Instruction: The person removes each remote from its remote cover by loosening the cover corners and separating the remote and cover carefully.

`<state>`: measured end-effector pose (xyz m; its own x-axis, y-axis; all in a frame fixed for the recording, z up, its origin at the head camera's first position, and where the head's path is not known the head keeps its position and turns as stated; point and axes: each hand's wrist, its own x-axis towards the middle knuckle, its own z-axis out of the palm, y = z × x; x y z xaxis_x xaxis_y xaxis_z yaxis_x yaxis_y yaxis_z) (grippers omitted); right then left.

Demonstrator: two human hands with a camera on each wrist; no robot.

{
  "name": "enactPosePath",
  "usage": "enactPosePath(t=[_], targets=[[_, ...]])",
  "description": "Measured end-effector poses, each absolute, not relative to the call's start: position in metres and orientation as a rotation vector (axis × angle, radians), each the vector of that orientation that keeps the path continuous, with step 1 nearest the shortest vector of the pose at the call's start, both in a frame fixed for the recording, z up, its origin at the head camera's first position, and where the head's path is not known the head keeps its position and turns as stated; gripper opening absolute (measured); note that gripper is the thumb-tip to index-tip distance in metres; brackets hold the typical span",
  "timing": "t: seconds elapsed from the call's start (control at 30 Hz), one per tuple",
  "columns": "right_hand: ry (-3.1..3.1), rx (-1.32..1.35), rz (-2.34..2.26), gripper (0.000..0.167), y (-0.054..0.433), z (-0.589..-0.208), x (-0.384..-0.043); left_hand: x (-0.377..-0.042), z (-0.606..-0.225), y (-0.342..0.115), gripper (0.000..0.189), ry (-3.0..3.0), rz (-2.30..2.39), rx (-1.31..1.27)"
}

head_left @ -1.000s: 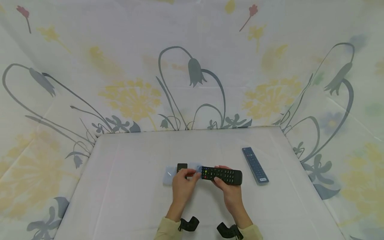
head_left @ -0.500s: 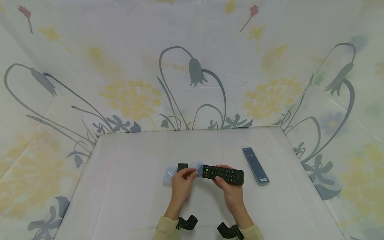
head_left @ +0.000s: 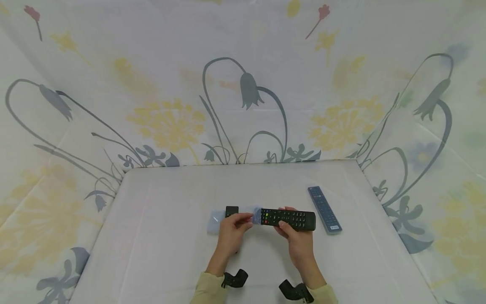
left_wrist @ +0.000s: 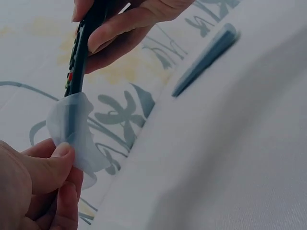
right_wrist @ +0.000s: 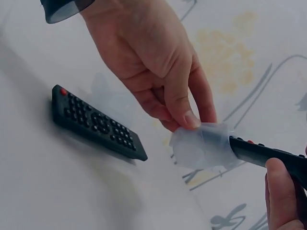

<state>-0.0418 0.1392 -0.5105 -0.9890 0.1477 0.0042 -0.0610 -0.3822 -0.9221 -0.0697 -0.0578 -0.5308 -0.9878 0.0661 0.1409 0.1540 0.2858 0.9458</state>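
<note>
My right hand (head_left: 301, 249) holds a black remote control (head_left: 288, 218) by its right part, thumb along the near edge. A translucent bluish plastic sleeve (right_wrist: 204, 146) covers the remote's left end. My left hand (head_left: 229, 236) pinches the loose end of this sleeve between thumb and fingers, as the left wrist view shows. Beneath the left hand, a second black remote (right_wrist: 98, 124) with a red button lies on the table; in the head view the hand hides most of it. Both hands are above the table.
A bluish remote (head_left: 324, 210) lies slanted on the white table at the right. Flat light-blue plastic (head_left: 214, 221) lies left of the second black remote. Flower-printed cloth walls (head_left: 243, 126) rise at the table's back and sides.
My right hand has moved a little to the right with the black remote. The left hand keeps its pinch, and more of the sleeve shows between its fingers and the remote's buttons.
</note>
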Motion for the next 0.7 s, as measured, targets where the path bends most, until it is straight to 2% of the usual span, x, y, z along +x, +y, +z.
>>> enactPosePath(t=[0.23,0.7], targets=[[-1.69,-0.126,2.51,0.051,0.1369,-0.5081,-0.0408,-0.0701,-0.5315,-0.0529,0.021,-2.42,-1.699,-0.179],[-1.734,-0.096,2.49,0.05,0.1333,-0.5034,-0.0395,-0.0695,-0.5307,-0.0534,0.023,-2.382,-1.763,-0.08]])
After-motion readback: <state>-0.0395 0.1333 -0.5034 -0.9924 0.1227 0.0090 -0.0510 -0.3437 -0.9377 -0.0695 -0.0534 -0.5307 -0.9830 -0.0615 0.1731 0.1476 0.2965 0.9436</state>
